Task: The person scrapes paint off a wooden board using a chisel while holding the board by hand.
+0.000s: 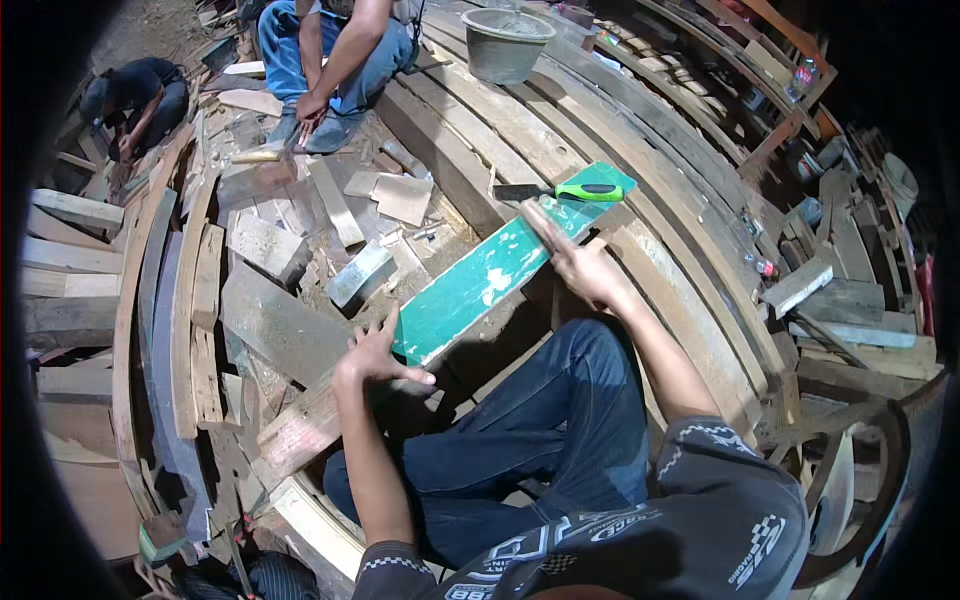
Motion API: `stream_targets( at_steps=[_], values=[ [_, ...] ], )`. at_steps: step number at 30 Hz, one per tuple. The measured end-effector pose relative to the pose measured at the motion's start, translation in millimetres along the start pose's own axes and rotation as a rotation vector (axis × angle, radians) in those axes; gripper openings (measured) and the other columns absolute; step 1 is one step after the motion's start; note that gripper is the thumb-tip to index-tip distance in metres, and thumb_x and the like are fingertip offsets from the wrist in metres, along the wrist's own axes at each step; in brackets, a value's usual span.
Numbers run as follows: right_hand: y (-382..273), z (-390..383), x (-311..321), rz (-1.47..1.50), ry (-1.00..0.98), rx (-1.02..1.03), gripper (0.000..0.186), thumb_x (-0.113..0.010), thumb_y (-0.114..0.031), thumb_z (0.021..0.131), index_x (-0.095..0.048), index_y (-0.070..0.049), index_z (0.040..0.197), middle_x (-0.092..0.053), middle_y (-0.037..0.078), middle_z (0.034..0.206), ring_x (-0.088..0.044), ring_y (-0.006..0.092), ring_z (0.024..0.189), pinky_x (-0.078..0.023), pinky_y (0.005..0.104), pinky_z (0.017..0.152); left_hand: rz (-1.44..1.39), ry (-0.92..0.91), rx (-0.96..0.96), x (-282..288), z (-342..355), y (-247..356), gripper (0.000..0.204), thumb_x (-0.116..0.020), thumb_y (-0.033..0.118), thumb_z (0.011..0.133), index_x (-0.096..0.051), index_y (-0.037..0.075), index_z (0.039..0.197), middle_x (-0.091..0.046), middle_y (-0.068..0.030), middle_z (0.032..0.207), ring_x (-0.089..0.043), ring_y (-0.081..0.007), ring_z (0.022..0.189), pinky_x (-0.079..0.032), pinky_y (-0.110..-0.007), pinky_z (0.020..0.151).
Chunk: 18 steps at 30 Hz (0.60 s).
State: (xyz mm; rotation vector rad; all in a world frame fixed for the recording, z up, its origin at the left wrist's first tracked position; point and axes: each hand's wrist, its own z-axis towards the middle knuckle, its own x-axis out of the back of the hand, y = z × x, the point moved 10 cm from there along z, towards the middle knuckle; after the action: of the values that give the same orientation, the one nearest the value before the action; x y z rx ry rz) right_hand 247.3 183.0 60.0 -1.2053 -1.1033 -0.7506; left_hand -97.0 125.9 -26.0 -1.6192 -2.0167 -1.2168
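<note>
A long green board (470, 285) with worn white patches slants across the beams before me. My left hand (370, 360) is at its near left end, fingers spread and thumb stretched out to the right. On the board's right part rests my right hand (588, 272), closed on a narrow brownish piece (543, 226) pressed against the green face; its exact kind is unclear. Just beyond that hand, a putty knife (590, 191) with a green and black handle lies across the board's far end, its dark blade pointing left.
Long timber beams (470, 120) run along the right, bearing a grey bucket (508, 45). Wood offcuts (285, 310) litter the ground at left. One person in blue jeans (345, 75) sits ahead; another person (140, 105) crouches far left. Stacked planks (75, 320) line the left side.
</note>
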Motion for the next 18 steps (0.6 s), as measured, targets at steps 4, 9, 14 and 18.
stream_targets(
  at_steps=[4, 9, 14, 18],
  values=[
    [-46.9, -9.8, -26.4, 0.225, -0.286, 0.397, 0.068, -0.051, -0.023, 0.100, -0.020, -0.026, 0.161, -0.071, 0.025, 0.103, -0.070, 0.0412, 0.093, -0.053, 0.0488, 0.089, -0.010, 0.047, -0.021, 0.7, -5.0, -8.3, 0.165, -0.091, 0.071, 0.035, -0.003, 0.017, 0.163, -0.022, -0.0335, 0.160, -0.020, -0.0558, 0.146, -0.015, -0.062, 0.120],
    [39.2, 18.7, -6.6, 0.081, 0.109, -0.047, 0.066, -0.049, -0.026, 0.101, -0.021, -0.018, 0.161, -0.067, 0.033, 0.111, -0.066, 0.0483, 0.104, -0.050, 0.0531, 0.096, -0.008, 0.040, -0.042, 5.7, 5.6, 8.0, 0.166, -0.092, 0.070, 0.034, -0.003, 0.017, 0.163, -0.025, -0.0333, 0.159, -0.020, -0.0564, 0.146, -0.016, -0.062, 0.120],
    [4.1, 7.4, -4.4, 0.082, -0.253, 0.081, 0.068, -0.049, -0.025, 0.100, -0.019, -0.019, 0.161, -0.069, 0.029, 0.103, -0.070, 0.0409, 0.097, -0.051, 0.0499, 0.094, -0.017, 0.054, -0.031, 0.7, -5.2, -0.9, 0.166, -0.093, 0.069, 0.034, -0.004, 0.016, 0.163, -0.021, -0.0318, 0.161, -0.018, -0.0561, 0.147, -0.015, -0.064, 0.120],
    [34.8, 7.1, -1.8, 0.104, -0.011, 0.062, 0.070, -0.050, -0.018, 0.100, -0.018, -0.022, 0.162, -0.070, 0.025, 0.113, -0.070, 0.0392, 0.101, -0.053, 0.0447, 0.094, 0.020, 0.056, -0.035, 3.5, 5.5, 8.1, 0.165, -0.093, 0.069, 0.034, -0.004, 0.016, 0.163, -0.021, -0.0318, 0.161, -0.018, -0.0556, 0.147, -0.017, -0.064, 0.120]
  ],
)
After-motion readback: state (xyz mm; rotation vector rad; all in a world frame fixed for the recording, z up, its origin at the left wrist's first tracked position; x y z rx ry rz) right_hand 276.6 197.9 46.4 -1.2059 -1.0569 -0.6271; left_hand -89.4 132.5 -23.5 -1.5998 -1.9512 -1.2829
